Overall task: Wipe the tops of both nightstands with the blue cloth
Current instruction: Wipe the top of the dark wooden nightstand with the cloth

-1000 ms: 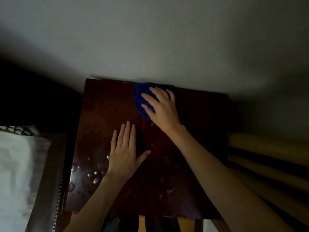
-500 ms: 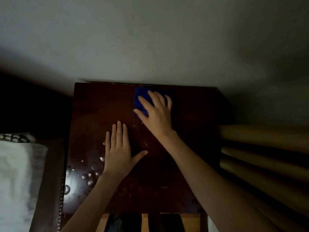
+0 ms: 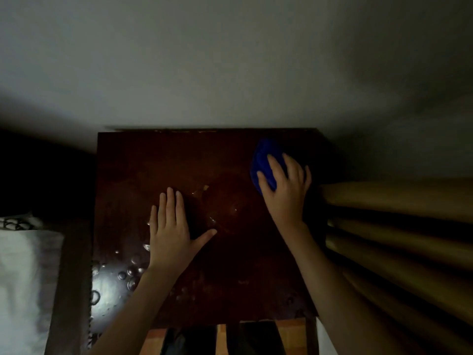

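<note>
A dark brown nightstand (image 3: 158, 160) fills the middle of the view, its top glossy with water drops near the front left corner. My right hand (image 3: 288, 190) presses flat on the bunched blue cloth (image 3: 263, 160) at the back right part of the top. The cloth shows beyond and left of the fingers. My left hand (image 3: 171, 231) lies flat on the top, fingers together and thumb spread, left of centre, holding nothing.
A pale wall (image 3: 230, 60) rises right behind the nightstand. Tan curtain folds (image 3: 396, 221) hang close against its right side. A bed with white bedding (image 3: 23, 278) and a wooden frame edge (image 3: 69, 278) borders the left side.
My right hand has slid the blue cloth from the back centre of the top to the back right. The left hand has stayed flat in place.
</note>
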